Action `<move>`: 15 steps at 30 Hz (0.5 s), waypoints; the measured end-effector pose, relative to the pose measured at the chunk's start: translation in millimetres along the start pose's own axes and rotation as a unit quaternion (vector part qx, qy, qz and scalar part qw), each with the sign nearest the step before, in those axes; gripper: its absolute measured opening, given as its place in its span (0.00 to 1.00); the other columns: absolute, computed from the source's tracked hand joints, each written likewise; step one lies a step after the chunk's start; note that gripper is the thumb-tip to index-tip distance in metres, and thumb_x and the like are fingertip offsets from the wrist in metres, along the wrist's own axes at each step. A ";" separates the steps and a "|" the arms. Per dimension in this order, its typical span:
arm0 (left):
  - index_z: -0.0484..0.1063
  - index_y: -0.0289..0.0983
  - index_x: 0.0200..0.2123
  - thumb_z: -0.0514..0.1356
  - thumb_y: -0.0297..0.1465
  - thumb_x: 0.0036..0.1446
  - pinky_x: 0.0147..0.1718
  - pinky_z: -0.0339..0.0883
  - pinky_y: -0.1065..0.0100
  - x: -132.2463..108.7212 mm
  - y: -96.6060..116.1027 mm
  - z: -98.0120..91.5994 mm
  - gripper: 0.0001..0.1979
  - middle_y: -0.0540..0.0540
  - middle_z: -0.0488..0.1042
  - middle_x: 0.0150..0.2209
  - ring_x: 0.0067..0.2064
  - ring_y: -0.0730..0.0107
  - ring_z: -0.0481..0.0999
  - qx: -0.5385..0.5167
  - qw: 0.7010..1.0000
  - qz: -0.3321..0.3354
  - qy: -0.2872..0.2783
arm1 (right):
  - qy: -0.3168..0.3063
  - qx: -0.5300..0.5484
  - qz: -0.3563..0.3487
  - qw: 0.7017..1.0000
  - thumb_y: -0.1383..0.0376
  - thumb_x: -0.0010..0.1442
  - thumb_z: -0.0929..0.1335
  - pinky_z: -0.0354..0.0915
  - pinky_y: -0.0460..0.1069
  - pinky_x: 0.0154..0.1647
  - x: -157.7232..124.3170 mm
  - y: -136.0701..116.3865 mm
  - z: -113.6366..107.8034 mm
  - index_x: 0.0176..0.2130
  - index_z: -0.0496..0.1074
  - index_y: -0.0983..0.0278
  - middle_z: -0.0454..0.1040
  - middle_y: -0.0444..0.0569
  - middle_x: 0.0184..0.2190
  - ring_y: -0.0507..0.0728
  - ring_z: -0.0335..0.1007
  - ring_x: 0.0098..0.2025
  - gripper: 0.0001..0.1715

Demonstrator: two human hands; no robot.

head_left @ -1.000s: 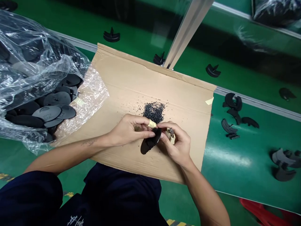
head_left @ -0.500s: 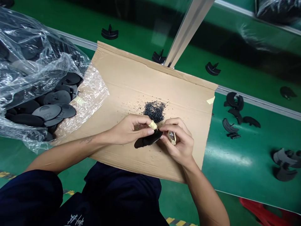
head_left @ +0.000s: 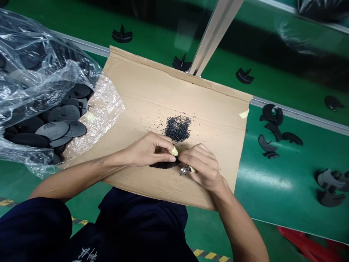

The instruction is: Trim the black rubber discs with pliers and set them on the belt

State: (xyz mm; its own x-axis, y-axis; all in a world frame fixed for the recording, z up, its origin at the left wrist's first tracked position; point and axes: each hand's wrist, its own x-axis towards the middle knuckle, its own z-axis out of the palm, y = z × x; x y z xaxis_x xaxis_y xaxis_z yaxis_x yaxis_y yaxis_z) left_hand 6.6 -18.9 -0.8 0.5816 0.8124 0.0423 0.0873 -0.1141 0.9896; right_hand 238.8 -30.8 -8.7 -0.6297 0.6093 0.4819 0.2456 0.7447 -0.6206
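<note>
Over the near half of the tan, rectangular cardboard sheet (head_left: 141,80), my left hand (head_left: 148,149) has a thin, round, black disc, seemingly plastic (head_left: 165,165), pinched at its right end between thumb and forefinger. The disc lies nearly flat under that hand; whether it touches the sheet I can't tell. Pale yellow tape (head_left: 174,151) wraps my forefinger, probably to spare the skin from rubbing.

My right hand (head_left: 203,165), also over the sheet's near half, is curled round a small, shiny metal tool (head_left: 184,170), its tip poking out below my fingers. Holding it low in the fist seems to leave my fingertips usable: they meet the disc's edge right beside my left ones. My right thumb is hidden.

Just beyond my hands, near the sheet's middle, sits a loose heap of fine black plastic scraps (head_left: 177,128); I judge the sheet is there to catch them. A crinkled, clear plastic bag (head_left: 46,72) spills over the sheet's left edge, its mouth towards me, so the round black discs inside (head_left: 53,130) are likely within easy reach of my left hand. Past the sheet's right edge, curved black plastic pieces (head_left: 272,114) lie scattered on the glossy green tabletop (head_left: 272,185).
</note>
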 end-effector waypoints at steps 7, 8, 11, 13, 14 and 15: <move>0.81 0.33 0.33 0.70 0.41 0.59 0.29 0.70 0.73 6.1 2.5 -13.1 0.15 0.46 0.79 0.30 0.30 0.74 0.76 -0.165 0.981 -0.067 -0.075 | 0.028 0.273 0.126 0.953 0.60 0.65 0.73 0.68 0.50 0.30 9.6 -9.4 -9.0 0.35 0.73 0.62 0.75 0.47 0.29 0.53 0.71 0.29 0.09; 0.81 0.33 0.33 0.70 0.43 0.58 0.29 0.70 0.73 7.6 2.1 -15.3 0.17 0.46 0.79 0.30 0.29 0.74 0.76 -0.187 0.977 -0.078 -0.063 | 0.037 0.295 0.145 0.944 0.58 0.65 0.73 0.68 0.50 0.30 10.0 -9.3 -12.1 0.34 0.73 0.62 0.74 0.46 0.28 0.53 0.71 0.29 0.11; 0.80 0.33 0.32 0.72 0.46 0.54 0.29 0.70 0.73 11.4 0.4 -17.5 0.19 0.47 0.78 0.29 0.28 0.76 0.74 -0.267 0.958 -0.096 -0.031 | 0.068 0.316 0.179 0.929 0.58 0.64 0.74 0.68 0.50 0.31 10.2 -6.7 -19.5 0.33 0.73 0.62 0.74 0.46 0.27 0.54 0.71 0.30 0.12; 0.79 0.34 0.31 0.74 0.46 0.52 0.29 0.69 0.74 12.7 -0.6 -15.5 0.20 0.48 0.77 0.28 0.27 0.77 0.73 -0.311 0.945 -0.101 -0.018 | 0.072 0.319 0.183 0.927 0.59 0.63 0.75 0.67 0.50 0.31 10.4 -5.3 -21.2 0.33 0.73 0.62 0.74 0.46 0.27 0.53 0.71 0.30 0.11; 0.79 0.34 0.30 0.75 0.46 0.50 0.29 0.69 0.73 12.9 -1.0 -14.0 0.21 0.48 0.77 0.28 0.27 0.77 0.73 -0.329 0.938 -0.105 -0.013 | 0.067 0.323 0.183 0.926 0.59 0.63 0.75 0.67 0.50 0.31 10.5 -5.2 -21.1 0.33 0.73 0.62 0.74 0.46 0.28 0.53 0.70 0.30 0.11; 0.78 0.33 0.30 0.75 0.46 0.50 0.29 0.69 0.73 12.9 -1.4 -12.3 0.21 0.48 0.76 0.27 0.27 0.77 0.73 -0.342 0.933 -0.110 -0.007 | 0.061 0.327 0.182 0.925 0.60 0.63 0.75 0.67 0.50 0.31 10.7 -5.5 -20.7 0.33 0.73 0.62 0.74 0.46 0.28 0.53 0.70 0.30 0.11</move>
State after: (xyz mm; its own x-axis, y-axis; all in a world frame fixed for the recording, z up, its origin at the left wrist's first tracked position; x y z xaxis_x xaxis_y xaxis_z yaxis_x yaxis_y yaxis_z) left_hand 4.0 -1.2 0.1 0.6221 0.7642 -0.1699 -0.3280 0.4515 0.8298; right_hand 246.0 -22.8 12.7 -0.4952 0.8434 0.2085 -0.0980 0.1842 -0.9780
